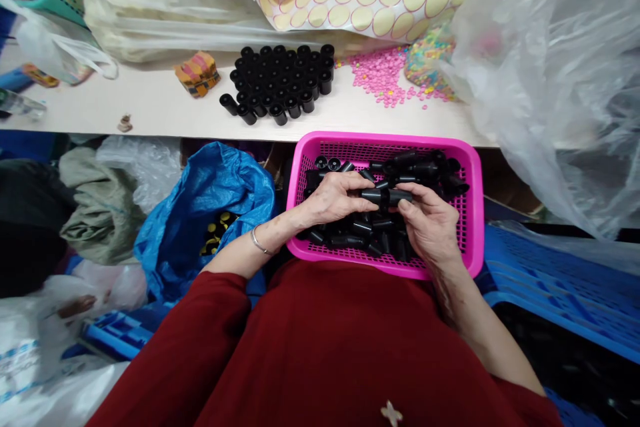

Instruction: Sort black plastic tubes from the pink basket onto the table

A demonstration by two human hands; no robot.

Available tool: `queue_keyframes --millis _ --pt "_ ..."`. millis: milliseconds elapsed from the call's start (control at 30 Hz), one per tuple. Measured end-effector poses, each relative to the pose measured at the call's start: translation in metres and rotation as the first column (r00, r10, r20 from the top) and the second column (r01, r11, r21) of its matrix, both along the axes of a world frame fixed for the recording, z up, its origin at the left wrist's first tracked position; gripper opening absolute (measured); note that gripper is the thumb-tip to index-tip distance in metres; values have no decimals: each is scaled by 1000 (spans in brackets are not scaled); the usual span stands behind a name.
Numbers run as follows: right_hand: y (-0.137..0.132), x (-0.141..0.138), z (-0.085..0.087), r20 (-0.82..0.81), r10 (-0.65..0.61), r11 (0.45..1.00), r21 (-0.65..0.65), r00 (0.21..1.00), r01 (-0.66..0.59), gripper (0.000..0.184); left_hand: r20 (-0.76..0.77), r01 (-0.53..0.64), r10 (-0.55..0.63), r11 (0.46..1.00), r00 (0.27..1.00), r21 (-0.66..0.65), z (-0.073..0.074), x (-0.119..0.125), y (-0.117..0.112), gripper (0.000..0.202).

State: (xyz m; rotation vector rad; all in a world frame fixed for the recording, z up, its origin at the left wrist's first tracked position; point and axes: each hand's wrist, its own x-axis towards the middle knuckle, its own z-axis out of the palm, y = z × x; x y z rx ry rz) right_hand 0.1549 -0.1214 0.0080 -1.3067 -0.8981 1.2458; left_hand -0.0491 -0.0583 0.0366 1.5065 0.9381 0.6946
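Note:
My left hand (340,199) pinches a short black plastic tube (372,196) between thumb and fingers. Another black tube (399,197) is gripped by my right hand (431,221). The two pieces meet end to end or nearly so; I cannot tell whether they are joined. Both hands are over a pink plastic basket (383,141) on my lap, in which many loose black tubes (345,240) lie in a jumble. On the table beyond, a cluster of black cylinders (280,80) stands upright, open ends up.
Pink beads (380,77) are scattered on the white table (165,107) near a bag of coloured beads (430,60). An orange patterned block (197,73) sits left. Clear plastic (550,47) hangs at right. A blue sack (175,213) and blue crates (560,280) flank the basket.

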Motion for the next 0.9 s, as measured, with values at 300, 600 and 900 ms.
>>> queue_keyframes --millis 300,600,900 --pt "2 -22 4 44 -121 992 -32 992 123 43 -166 38 11 957 986 286 -22 16 -7 47" --pt "2 -34 15 -297 77 968 -208 952 -144 41 -164 38 34 907 986 420 -23 -11 -12 41" --pt "20 8 1 337 52 998 -49 940 -38 23 -286 -734 862 507 420 452 -21 -131 62 25"
